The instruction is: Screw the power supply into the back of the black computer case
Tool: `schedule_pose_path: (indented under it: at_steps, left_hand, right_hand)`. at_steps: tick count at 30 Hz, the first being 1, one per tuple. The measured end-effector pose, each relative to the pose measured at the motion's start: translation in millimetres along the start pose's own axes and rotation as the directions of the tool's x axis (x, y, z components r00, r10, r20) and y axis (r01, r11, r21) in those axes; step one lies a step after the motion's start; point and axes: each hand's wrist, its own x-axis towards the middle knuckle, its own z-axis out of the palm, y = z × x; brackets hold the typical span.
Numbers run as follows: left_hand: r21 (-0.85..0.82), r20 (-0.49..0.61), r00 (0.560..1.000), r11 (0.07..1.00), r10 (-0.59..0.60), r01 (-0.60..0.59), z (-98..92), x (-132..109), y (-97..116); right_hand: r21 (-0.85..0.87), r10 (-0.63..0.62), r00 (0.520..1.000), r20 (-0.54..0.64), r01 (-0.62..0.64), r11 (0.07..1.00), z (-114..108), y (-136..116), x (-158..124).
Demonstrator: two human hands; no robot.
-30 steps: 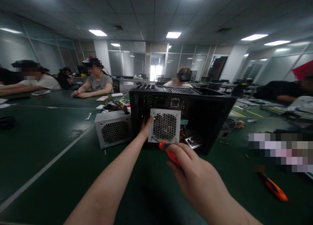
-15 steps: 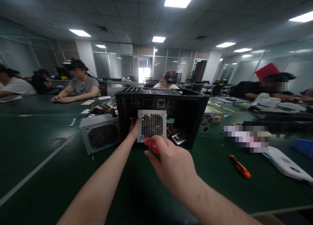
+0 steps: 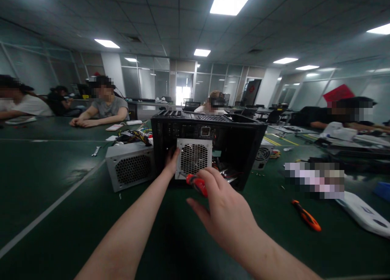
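Note:
A black computer case (image 3: 240, 130) stands in front of me with its side open. Against its opening, upright, is a silver power supply (image 3: 195, 156) with a honeycomb grille. My left hand (image 3: 172, 161) grips the left edge of this power supply; most of its fingers are hidden behind the edge. In my right hand (image 3: 227, 203) is a red screwdriver (image 3: 196, 184), held by the handle, with the thumb lifted away from it. The shaft points to the lower left corner of the power supply's face; whether the tip sits in a screw I cannot tell.
Left of the case is a second grey power supply (image 3: 131, 166), with cables (image 3: 137, 137) behind it and a wrench (image 3: 96, 151) farther left. On the right lie an orange screwdriver (image 3: 306, 216) and a white device (image 3: 364, 213). Other people sit around the green table (image 3: 76, 215).
The whole view has shifted slightly. My right thumb has moved down, away from the screwdriver handle, while the fingers stay on it. My left hand keeps its place on the power supply.

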Motion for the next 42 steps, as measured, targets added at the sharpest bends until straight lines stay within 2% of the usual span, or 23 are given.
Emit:
schedule_pose_path:
  at_steps: [2,4,8,15,23,29,33,36,38,40,42]
  left_hand:
    - [0.006,0.007,1.000,1.000,-0.030,0.030,0.6,0.0,0.4]
    - [-0.010,0.019,0.999,0.999,-0.032,0.032,1.9,-1.1,2.0]
    - [-0.045,0.007,1.000,0.999,-0.007,0.008,3.7,-3.7,5.0]
    - [-0.024,0.014,0.999,0.998,-0.052,0.052,1.0,-3.8,5.8]
    - [0.017,0.000,0.998,0.998,-0.058,0.058,1.4,-6.9,13.6]
    - [-0.026,0.018,1.000,1.000,-0.014,0.015,1.9,-3.8,6.6]
    - [-0.039,0.021,1.000,0.999,-0.009,0.010,2.2,-2.4,3.2]
    - [-0.036,0.028,1.000,0.999,0.001,0.000,2.6,-3.2,3.6]
    - [-0.036,0.021,1.000,0.999,0.001,0.000,2.7,-4.0,4.4]
    - [-0.031,0.030,1.000,1.000,0.004,-0.003,2.5,-4.5,5.2]
    - [-0.016,0.038,0.999,1.000,0.006,-0.006,1.9,-4.6,5.6]
  right_hand:
    - [-0.010,-0.153,0.988,-0.004,0.153,0.988,-0.1,8.2,-1.8]
    - [-0.029,-0.272,0.961,0.054,0.273,0.961,0.0,15.8,-0.9]
    - [-0.027,-0.382,0.919,0.098,0.386,0.922,-0.4,23.5,5.8]
    - [-0.113,-0.294,0.955,0.046,0.298,0.948,-5.0,28.1,13.9]
    - [-0.159,-0.251,0.967,-0.042,0.242,0.957,-0.3,23.3,8.6]
    - [-0.159,-0.179,0.982,-0.065,0.167,0.973,3.3,12.9,3.7]
    - [-0.218,-0.160,0.981,-0.110,0.133,0.967,6.0,12.0,3.2]
    - [-0.271,-0.079,0.985,-0.152,0.036,0.962,7.6,19.7,7.2]
    - [-0.227,-0.028,0.986,-0.167,-0.011,0.974,9.8,27.0,10.6]
    - [-0.126,-0.035,0.976,-0.216,0.008,0.992,13.5,33.7,12.7]
    - [-0.068,-0.132,0.948,-0.291,0.117,0.991,17.2,38.0,12.8]
